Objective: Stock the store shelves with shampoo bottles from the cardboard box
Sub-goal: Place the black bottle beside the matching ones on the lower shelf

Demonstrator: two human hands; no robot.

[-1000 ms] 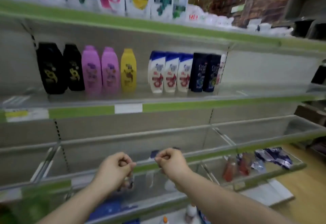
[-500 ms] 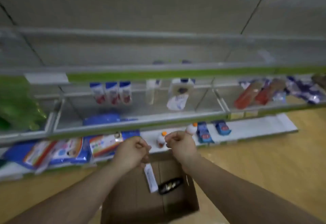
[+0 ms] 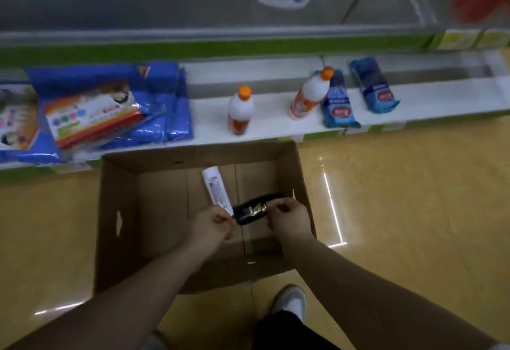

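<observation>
Facing a low store shelf, a person leans over the open cardboard box on the floor, left hand and right hand both curled into loose fists above it, gripping nothing. On the box bottom lie a black shampoo bottle and a white tube, close together.

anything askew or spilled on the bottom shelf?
Yes. The right orange-capped bottle leans tilted against a blue packet; the left orange-capped bottle stands upright. No spill visible.
</observation>
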